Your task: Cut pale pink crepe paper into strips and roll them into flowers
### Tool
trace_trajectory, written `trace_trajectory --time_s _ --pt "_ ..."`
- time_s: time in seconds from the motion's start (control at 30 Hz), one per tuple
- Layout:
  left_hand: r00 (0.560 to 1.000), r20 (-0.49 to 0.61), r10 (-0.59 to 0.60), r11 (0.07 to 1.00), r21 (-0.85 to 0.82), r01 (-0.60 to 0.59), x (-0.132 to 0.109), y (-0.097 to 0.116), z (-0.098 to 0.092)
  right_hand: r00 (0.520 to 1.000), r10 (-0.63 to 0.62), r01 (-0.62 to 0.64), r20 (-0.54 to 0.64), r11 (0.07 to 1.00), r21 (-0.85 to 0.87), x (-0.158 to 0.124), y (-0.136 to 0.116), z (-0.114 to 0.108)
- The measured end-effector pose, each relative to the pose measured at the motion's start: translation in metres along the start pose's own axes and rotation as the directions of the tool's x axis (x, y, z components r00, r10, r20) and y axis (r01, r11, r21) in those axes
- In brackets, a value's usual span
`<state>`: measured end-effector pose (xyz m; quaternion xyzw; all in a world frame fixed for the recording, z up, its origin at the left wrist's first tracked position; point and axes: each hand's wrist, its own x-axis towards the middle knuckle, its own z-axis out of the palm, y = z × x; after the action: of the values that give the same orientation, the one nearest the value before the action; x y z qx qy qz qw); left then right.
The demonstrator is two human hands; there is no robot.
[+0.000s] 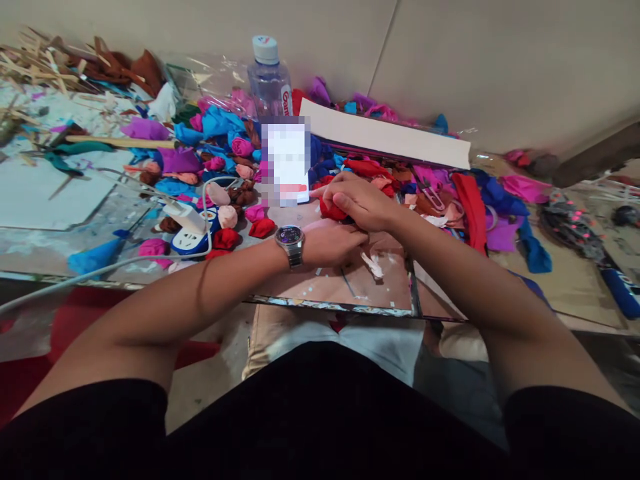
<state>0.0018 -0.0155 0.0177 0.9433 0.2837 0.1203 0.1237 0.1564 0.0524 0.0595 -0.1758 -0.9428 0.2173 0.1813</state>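
My right hand (363,203) reaches over the table, its index finger stretched out to the lower right corner of a phone (289,160) with a lit, blurred screen. A crumpled red paper flower (332,208) sits under and beside those fingers; they do not appear to grip it. My left hand (334,244), with a watch (290,244) on the wrist, rests low on the table just below the right one. Its fingers are curled, and whatever they hold, if anything, is hidden. A torn white scrap (373,266) lies close to the left fingertips.
A clear bottle (269,80) stands behind the phone. Crumpled coloured paper pieces (220,127) cover the back. At left are a power strip (193,230) with a white cable and green-handled pliers (75,155). A long white board (385,133) leans at the back; a blue-handled tool (620,290) lies right.
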Motion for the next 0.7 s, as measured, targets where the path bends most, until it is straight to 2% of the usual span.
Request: trace_trajectory --time_s 0.2,0.33,0.43,0.57,0.7 --pt "0.998 -0.013 -0.056 0.998 -0.024 0.056 0.0 0.001 0.0 0.995 0.094 -0.092 0.04 0.995 -0.04 0.011 -0.003 -0.005" --pt "1.0 -0.03 -0.009 0.997 -0.07 0.007 0.002 -0.003 0.002 0.992 0.082 -0.075 0.097 0.994 -0.079 0.014 -0.001 -0.005" --pt "0.998 -0.039 0.054 0.995 -0.083 -0.057 0.001 -0.005 0.003 0.984 0.082 -0.055 0.156 0.984 -0.171 0.023 0.006 0.001" --pt "0.993 -0.007 0.118 0.985 -0.124 -0.118 0.0 -0.005 0.004 0.981 0.097 -0.037 0.166 0.943 -0.331 0.033 0.012 0.007" --pt "0.989 -0.031 0.141 0.98 -0.139 -0.144 0.0 -0.006 0.007 0.982 0.11 -0.045 0.154 0.925 -0.377 0.033 0.014 0.01"
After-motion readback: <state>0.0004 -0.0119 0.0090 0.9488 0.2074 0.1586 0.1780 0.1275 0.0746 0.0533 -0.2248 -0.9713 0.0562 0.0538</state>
